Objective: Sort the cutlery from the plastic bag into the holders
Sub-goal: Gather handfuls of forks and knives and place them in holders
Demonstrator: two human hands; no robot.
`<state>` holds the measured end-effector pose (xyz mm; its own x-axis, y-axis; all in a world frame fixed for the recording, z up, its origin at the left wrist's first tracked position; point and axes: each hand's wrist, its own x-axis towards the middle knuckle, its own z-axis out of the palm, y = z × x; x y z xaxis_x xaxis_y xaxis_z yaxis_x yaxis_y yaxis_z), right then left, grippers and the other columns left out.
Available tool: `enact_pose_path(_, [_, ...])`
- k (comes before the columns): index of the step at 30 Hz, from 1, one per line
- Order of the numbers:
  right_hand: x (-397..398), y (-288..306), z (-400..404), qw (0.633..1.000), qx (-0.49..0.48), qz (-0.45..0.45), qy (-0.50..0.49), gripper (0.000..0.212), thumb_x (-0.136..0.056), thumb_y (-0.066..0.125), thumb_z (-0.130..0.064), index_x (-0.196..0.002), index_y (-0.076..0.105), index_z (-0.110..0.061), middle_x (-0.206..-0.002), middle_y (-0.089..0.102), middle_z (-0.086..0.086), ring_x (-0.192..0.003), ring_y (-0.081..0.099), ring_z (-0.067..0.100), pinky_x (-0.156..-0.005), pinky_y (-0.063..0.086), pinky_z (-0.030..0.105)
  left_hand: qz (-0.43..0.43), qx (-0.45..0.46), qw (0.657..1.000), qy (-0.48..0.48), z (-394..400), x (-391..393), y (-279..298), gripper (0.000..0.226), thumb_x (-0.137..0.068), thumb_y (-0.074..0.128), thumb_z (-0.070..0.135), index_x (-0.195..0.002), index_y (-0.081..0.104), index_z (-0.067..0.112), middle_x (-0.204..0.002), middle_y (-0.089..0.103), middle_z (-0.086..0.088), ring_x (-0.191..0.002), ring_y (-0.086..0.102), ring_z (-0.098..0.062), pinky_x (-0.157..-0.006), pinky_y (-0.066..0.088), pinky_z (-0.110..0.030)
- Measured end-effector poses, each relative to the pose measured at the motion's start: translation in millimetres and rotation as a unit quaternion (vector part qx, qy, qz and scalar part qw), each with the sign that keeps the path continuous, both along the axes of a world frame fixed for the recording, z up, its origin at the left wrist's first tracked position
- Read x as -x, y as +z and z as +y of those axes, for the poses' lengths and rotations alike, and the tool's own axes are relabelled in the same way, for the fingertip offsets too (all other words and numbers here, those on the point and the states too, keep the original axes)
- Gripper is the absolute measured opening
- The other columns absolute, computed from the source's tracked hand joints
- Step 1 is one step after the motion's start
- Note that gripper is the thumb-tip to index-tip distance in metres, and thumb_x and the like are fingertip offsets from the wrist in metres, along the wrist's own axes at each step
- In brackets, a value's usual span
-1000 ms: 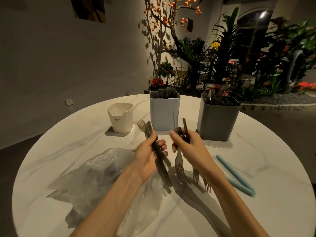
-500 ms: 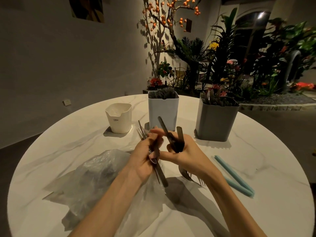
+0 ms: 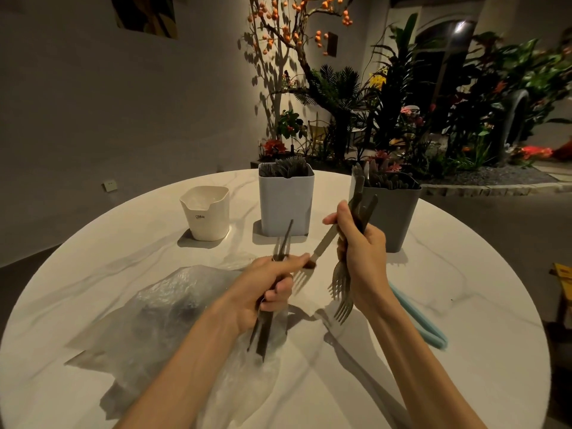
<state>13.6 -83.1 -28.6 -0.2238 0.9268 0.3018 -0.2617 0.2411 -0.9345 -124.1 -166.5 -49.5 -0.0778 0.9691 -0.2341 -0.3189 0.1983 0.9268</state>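
Observation:
My left hand (image 3: 268, 287) grips a bundle of knives (image 3: 266, 328) that points down over the crumpled clear plastic bag (image 3: 161, 323). My right hand (image 3: 360, 258) grips several forks (image 3: 340, 292), tines hanging down and handles rising toward the grey holder (image 3: 391, 218). One fork (image 3: 322, 244) runs slanted from my right fingers to my left fingertips. Three holders stand at the back: a small cream one (image 3: 206, 216), a white one (image 3: 286, 204) filled with cutlery, and the grey one, also holding cutlery.
The round white marble table (image 3: 464, 274) carries a light blue looped strip (image 3: 424, 326) to the right of my right arm. Plants and a flower bed stand beyond the far edge. A yellow object (image 3: 563, 275) shows past the right rim.
My hands have drawn apart. The right hand rose and moved right with its forks toward the grey holder; the left hand stayed low over the bag with its knives.

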Motion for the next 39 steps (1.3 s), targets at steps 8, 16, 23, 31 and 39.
enact_pose_path(8, [0.6, 2.5, 4.5, 0.987, 0.084, 0.112, 0.084, 0.039, -0.107, 0.042, -0.037, -0.085, 0.056, -0.008, -0.079, 0.070, 0.010, -0.075, 0.074, 0.025, -0.074, 0.062, 0.035, -0.051, -0.017, 0.999, 0.000, 0.9, -1.0, 0.4, 0.043, -0.093, 0.068, 0.037, -0.124, 0.062, 0.007, -0.064, 0.021, 0.004, -0.051, 0.013, -0.008, -0.044, 0.012, -0.020])
enact_pose_path(16, [-2.9, 4.4, 3.6, 0.976, 0.134, 0.058, 0.164, 0.033, -0.100, 0.056, -0.039, -0.084, 0.055, -0.011, -0.054, 0.029, -0.001, -0.042, 0.026, 0.008, -0.039, 0.024, 0.019, -0.150, -0.131, 0.980, -0.023, -0.3, -1.3, 2.4, 0.047, -0.094, 0.051, 0.015, -0.139, 0.049, 0.001, -0.078, 0.048, -0.004, -0.060, 0.036, -0.008, -0.052, 0.035, -0.020])
enact_pose_path(23, [-3.5, 3.2, -0.8, 0.980, 0.072, -0.054, 0.177, 0.029, -0.085, 0.078, -0.035, -0.104, 0.071, -0.014, -0.053, 0.039, -0.004, -0.046, 0.032, 0.009, -0.047, 0.029, 0.022, -0.036, -0.148, 0.987, -0.048, -4.9, -5.6, 5.5, 0.030, -0.105, 0.043, 0.014, -0.131, 0.054, 0.005, -0.074, 0.054, -0.004, -0.053, 0.043, -0.008, -0.053, 0.041, -0.020])
enact_pose_path(31, [-7.3, 2.9, 2.7, 0.978, 0.074, -0.098, 0.170, 0.031, -0.079, 0.083, -0.033, -0.096, 0.074, -0.009, -0.050, 0.044, -0.002, -0.045, 0.033, 0.010, -0.045, 0.030, 0.022, 0.034, -0.116, 0.990, -0.071, -6.6, -5.3, 6.3, 0.033, -0.102, 0.047, 0.020, -0.131, 0.052, 0.004, -0.075, 0.057, -0.004, -0.052, 0.045, -0.009, -0.053, 0.041, -0.021])
enact_pose_path(39, [-10.6, 14.2, 11.1, 0.995, 0.083, -0.009, 0.053, 0.035, -0.077, 0.086, -0.026, -0.102, 0.074, -0.005, -0.050, 0.045, -0.002, -0.042, 0.034, 0.008, -0.042, 0.031, 0.018, 0.071, -0.040, 0.987, -0.140, -10.2, 0.1, 2.6, 0.026, -0.103, 0.055, 0.015, -0.126, 0.054, 0.002, -0.081, 0.057, -0.006, -0.057, 0.043, -0.010, -0.053, 0.040, -0.021])
